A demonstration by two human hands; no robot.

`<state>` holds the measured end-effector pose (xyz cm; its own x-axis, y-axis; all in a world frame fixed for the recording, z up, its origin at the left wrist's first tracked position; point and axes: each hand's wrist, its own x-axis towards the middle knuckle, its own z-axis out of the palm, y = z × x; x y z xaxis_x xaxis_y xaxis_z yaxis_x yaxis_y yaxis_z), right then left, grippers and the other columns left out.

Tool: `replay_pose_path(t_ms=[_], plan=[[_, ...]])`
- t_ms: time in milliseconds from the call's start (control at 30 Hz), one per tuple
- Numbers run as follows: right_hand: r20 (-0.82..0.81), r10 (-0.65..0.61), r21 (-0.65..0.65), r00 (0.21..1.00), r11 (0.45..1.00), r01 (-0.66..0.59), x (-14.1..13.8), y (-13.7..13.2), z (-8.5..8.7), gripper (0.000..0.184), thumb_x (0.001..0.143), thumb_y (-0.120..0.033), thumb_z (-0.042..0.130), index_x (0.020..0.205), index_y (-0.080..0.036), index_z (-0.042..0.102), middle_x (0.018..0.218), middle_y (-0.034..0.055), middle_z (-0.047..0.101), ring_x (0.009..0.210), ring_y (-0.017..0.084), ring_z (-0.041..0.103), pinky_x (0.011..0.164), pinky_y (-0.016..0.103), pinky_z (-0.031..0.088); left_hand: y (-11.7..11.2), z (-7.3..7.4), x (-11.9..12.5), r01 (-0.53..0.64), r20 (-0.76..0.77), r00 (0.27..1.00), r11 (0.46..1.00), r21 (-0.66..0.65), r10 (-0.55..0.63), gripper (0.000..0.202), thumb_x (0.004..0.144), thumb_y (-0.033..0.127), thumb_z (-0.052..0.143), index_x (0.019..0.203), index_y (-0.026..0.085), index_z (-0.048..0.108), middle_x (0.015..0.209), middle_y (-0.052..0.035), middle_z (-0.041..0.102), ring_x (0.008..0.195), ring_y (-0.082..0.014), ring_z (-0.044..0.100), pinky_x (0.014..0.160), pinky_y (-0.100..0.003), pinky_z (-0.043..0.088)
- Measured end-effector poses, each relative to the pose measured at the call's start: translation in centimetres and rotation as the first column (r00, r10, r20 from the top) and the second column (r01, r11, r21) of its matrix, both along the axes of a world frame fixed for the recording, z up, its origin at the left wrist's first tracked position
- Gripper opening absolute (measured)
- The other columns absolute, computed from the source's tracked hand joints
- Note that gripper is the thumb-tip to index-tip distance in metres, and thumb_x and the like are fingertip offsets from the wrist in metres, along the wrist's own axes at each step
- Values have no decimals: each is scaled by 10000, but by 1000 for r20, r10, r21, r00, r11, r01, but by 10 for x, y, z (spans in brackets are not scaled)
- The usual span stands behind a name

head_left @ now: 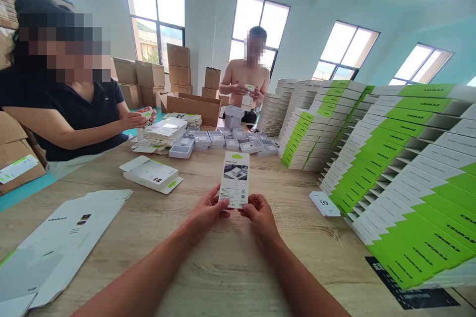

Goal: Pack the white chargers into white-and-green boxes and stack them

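Both of my hands hold one white printed carton (235,181) upright above the table, near the middle of the view. It carries a green hang tab at the top, a product picture, small text and square codes. My left hand (210,208) pinches its lower left corner, thumb in front. My right hand (260,213) grips the lower right corner with curled fingers. A folded white box (150,173) with open flaps lies on the table beyond my left hand. Flat unfolded cartons (63,247) are stacked at the near left.
Tall stacks of white and green boxes (394,158) line the right side. A small white box (325,203) lies beside them. Clear plastic trays (215,138) and piled cartons (167,129) sit ahead. One co-worker (74,109) is at the left, another (243,77) across the table, each handling a carton.
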<state>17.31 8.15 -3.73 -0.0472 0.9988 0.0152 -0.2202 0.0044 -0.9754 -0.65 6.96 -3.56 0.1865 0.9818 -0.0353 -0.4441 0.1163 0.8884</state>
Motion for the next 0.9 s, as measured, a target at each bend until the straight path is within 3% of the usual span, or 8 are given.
replay_pose_path(t_ms=[267, 433, 533, 600, 700, 800, 900], plan=[[0, 16, 18, 1000, 1000, -16, 3, -1, 2, 313, 655, -338, 815, 842, -206, 600, 793, 4, 734, 731, 178, 683, 738, 330, 541, -4, 6, 0, -2, -13, 1000, 1000, -1, 2, 873, 749, 333, 882, 1500, 248, 444, 1185, -134, 728, 912, -201, 717, 677, -236, 533], [-11, 73, 41, 997, 997, -72, 5, -3, 4, 394, 638, -423, 870, 861, -204, 629, 893, 45, 763, 817, 212, 706, 789, 361, 548, -5, 7, 1, 3, -58, 998, 1000, 3, -3, 983, 762, 418, 854, 1564, 255, 310, 1034, -100, 745, 688, -156, 706, 492, -190, 424], [6, 111, 75, 994, 991, -111, 11, -6, 11, 428, 625, -453, 897, 886, -194, 677, 963, 80, 767, 926, 253, 706, 815, 368, 547, -3, 3, 1, -54, -107, 992, 996, 77, 62, 1060, 714, 446, 872, 1567, 219, 286, 1037, -102, 738, 726, -184, 711, 548, -233, 484], [10, 86, 99, 996, 991, -87, 21, -6, 19, 433, 716, -534, 827, 968, -207, 694, 1088, 95, 748, 1032, 267, 687, 832, 365, 546, -2, 1, 0, -153, -212, 959, 972, 180, 190, 925, 730, 468, 839, 1502, 198, 409, 1062, -106, 733, 772, -212, 708, 614, -283, 525], [-105, 26, 149, 994, 989, -10, 38, -8, 33, 494, 828, -645, 675, 1137, -260, 637, 1303, 99, 662, 1173, 272, 633, 856, 373, 552, -3, 3, -3, -291, -355, 846, 902, 319, 398, 538, 777, 407, 775, 1261, 211, 648, 1005, -73, 738, 789, -218, 680, 669, -298, 517], [-126, 24, 173, 992, 985, -2, 41, -17, 40, 617, 769, -558, 782, 1280, -299, 552, 1347, 108, 628, 1165, 283, 634, 842, 390, 565, -7, 9, -4, -347, -383, 779, 850, 396, 497, 348, 784, 312, 724, 1126, 251, 715, 1127, -61, 728, 890, -233, 672, 744, -300, 522], [-9, 30, 152, 1000, 988, -28, 18, -31, 32, 753, 697, -466, 860, 1340, -310, 501, 1374, 129, 604, 1152, 309, 644, 865, 440, 571, -11, 12, 1, -364, -423, 733, 833, 418, 533, 309, 801, 310, 683, 1106, 268, 713, 1137, -56, 728, 885, -245, 685, 747, -313, 536]])
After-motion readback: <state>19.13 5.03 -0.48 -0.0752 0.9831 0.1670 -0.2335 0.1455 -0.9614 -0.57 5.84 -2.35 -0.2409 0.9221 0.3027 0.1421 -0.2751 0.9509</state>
